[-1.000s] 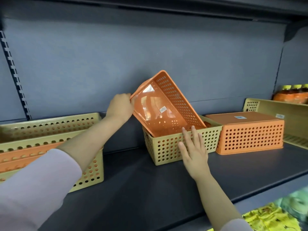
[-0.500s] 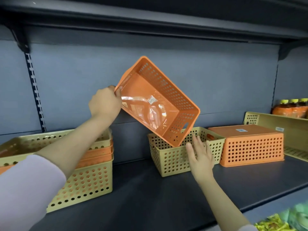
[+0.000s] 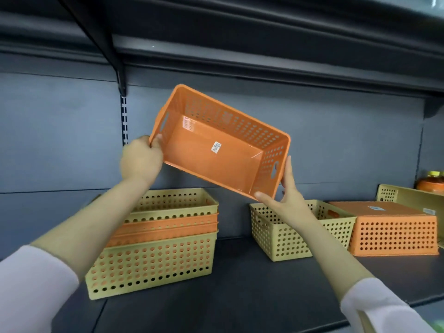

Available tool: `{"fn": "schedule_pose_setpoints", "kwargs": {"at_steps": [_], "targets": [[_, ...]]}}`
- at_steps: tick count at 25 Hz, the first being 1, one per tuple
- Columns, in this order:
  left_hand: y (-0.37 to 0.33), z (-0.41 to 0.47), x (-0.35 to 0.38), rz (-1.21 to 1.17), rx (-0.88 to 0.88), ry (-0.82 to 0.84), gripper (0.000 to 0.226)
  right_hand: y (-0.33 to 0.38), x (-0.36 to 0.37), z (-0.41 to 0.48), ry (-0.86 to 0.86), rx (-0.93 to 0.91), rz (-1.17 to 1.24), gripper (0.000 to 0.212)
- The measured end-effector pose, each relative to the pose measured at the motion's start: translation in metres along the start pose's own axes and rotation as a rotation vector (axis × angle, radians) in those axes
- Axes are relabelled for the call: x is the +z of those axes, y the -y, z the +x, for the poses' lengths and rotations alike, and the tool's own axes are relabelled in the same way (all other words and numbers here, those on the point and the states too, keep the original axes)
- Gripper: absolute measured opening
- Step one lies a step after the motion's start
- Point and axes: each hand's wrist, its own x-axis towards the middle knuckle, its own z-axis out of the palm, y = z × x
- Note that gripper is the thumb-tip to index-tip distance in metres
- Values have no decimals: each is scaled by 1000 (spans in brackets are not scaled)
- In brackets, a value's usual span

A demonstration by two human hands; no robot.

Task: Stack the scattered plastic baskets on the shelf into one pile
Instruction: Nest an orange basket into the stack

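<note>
I hold an orange perforated basket point(image 3: 216, 152) in the air above the shelf, tilted with its opening toward me. My left hand point(image 3: 140, 159) grips its left rim. My right hand point(image 3: 287, 193) holds its lower right corner, thumb under the rim and fingers up along the end wall. Below on the left stands a pile of nested baskets point(image 3: 156, 241), yellow outside with orange rims between. A single yellow basket point(image 3: 288, 236) stands upright right of the middle. Next to it an orange basket point(image 3: 394, 229) lies upside down.
The dark shelf board point(image 3: 240, 292) runs across the view, with the upper shelf point(image 3: 240, 56) close overhead. A larger yellow tray point(image 3: 408, 195) and orange-capped bottles point(image 3: 432, 181) sit at the far right. A slotted upright point(image 3: 124, 121) and bracket stand behind the left hand.
The orange basket has come up out of the yellow basket and swung left, level with the pile. My right hand left the yellow basket's front and took the orange basket's right end.
</note>
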Motion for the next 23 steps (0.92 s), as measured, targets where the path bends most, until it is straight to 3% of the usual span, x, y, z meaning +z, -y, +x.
{"fn": "schedule_pose_setpoints", "kwargs": {"at_steps": [6,10,17,19,23], "targets": [[69,29,-63,-185,-186,78,52,57,58,11,128,-67,30,138],[104,40,-103,-386,-250,234,35,93,91,18,107,-94,41,145],[143,37,-153,-393,-90,455,35,127,137,26,35,-117,28,138],[147,35,-155,-348,-38,472,35,130,146,24,-10,-83,92,127],[151,28,-151,-356,69,452,52,131,156,25,-106,-67,239,79]]}}
